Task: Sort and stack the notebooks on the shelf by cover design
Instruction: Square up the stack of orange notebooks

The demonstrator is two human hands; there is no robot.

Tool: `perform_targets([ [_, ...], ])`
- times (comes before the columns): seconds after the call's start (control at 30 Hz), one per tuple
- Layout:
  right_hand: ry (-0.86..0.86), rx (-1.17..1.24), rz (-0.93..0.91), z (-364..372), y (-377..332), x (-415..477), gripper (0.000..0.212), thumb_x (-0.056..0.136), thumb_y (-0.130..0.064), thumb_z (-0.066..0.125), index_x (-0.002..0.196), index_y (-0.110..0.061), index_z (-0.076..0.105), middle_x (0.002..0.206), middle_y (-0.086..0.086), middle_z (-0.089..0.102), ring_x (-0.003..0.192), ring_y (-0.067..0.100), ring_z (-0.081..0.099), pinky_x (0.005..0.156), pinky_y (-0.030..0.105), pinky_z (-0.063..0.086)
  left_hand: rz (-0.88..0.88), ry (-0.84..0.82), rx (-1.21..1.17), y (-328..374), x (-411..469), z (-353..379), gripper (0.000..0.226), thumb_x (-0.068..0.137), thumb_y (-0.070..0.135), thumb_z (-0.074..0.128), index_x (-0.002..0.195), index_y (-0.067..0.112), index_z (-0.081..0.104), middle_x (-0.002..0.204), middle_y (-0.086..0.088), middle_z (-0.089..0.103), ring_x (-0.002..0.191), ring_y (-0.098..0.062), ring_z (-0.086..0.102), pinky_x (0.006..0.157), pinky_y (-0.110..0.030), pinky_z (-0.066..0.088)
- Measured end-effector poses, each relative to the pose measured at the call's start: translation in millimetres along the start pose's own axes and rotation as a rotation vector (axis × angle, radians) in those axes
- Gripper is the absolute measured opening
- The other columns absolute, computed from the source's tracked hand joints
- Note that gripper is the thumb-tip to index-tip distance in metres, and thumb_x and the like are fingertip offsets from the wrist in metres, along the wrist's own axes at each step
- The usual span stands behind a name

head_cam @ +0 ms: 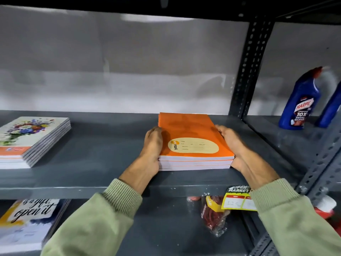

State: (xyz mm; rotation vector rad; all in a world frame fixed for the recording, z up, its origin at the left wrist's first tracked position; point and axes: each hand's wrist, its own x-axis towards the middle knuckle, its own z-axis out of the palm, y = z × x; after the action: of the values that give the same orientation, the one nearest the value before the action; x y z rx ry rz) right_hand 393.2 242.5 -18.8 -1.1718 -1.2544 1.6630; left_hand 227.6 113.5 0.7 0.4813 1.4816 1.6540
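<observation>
A stack of orange notebooks (191, 139) lies flat on the grey shelf (103, 154), a little right of its middle, spines to the left and a cream oval label on the top cover facing up. It sits between the two hands: the left hand (152, 145) presses against the stack's left side, fingers curled over the top edge, and the right hand (230, 143) is pressed flat along its right side, fingertips reaching the upper cover. Both hands are partly open, clasping the stack between them rather than closing into a fist. Green sleeves (103, 218) run down toward the camera. Well apart to the left on the same shelf lies a stack of floral notebooks (31, 139). Beyond the slotted upright (247, 67), to the right, stands a blue cleaner bottle (299, 102). On the shelf below are lettered notebooks (27, 220), a plastic packet (214, 215) and a yellow price tag (238, 200).
</observation>
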Motion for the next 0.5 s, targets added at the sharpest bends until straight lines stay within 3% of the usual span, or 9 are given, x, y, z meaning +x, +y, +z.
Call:
perform_targets([
  [0.3,0.002,0.015,0.040,37.1,2.5,-15.1,0.045,0.098,-0.041,0.050,0.116,-0.004,0.066,0.076,0.015,0.070,0.062,0.031,0.065,0.056,0.037,0.056,-0.040,0.004,-0.045,6.8,8.7,-37.2,0.034,0.103,0.031,0.041,0.129,0.016,0.056,0.095,-0.015,0.077,0.073,-0.032,0.076,0.055,-0.037,0.061],
  [0.5,-0.035,-0.002,0.054,90.2,10.5,-24.0,0.048,0.098,-0.043,0.049,0.120,-0.003,0.064,0.083,0.016,0.069,0.066,0.032,0.065,0.061,0.039,0.055,-0.068,0.048,-0.026,23.6,13.9,-85.7,0.032,0.103,0.034,0.041,0.129,0.019,0.053,0.100,-0.015,0.075,0.068,-0.031,0.074,0.047,-0.034,0.058],
])
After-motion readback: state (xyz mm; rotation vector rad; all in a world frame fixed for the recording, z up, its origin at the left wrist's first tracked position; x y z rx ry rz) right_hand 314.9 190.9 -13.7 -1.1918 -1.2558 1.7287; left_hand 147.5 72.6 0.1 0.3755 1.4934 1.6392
